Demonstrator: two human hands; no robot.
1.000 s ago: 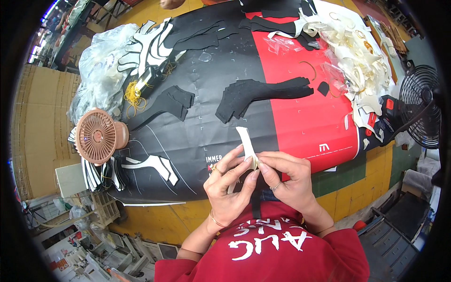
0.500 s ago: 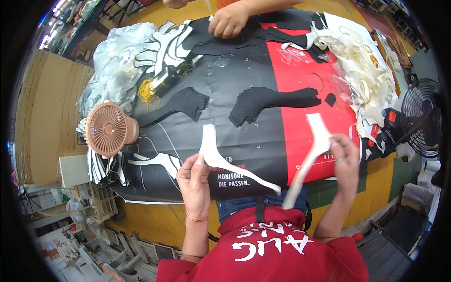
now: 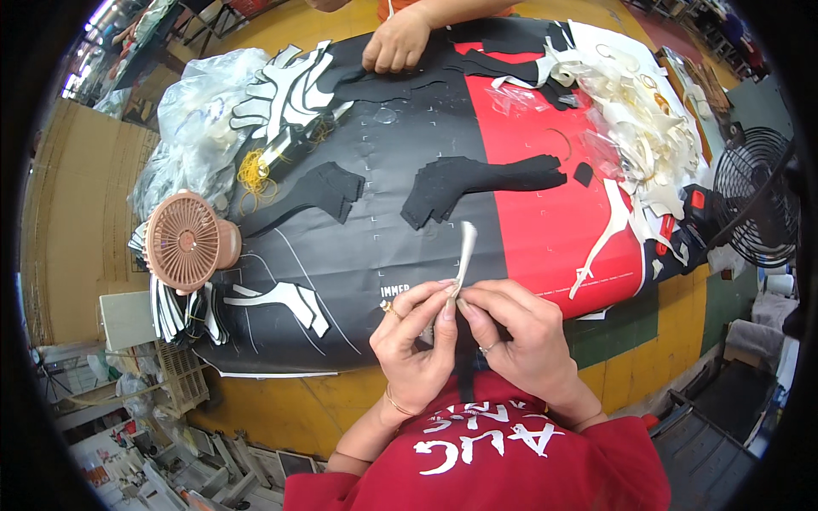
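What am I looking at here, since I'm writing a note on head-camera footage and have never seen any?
There is no machine here, just a person's bare hands. A wide fisheye camera worn on the head looks down at them, which is why straight edges bend; picture left is the person's left.

The left hand and right hand pinch a slim white piece between their fingertips.

On the black-and-red surface lie stacked black pieces, a branched white piece and a heap of pale scraps. A pink fan stands at the left. The hand at the far side is another person's.
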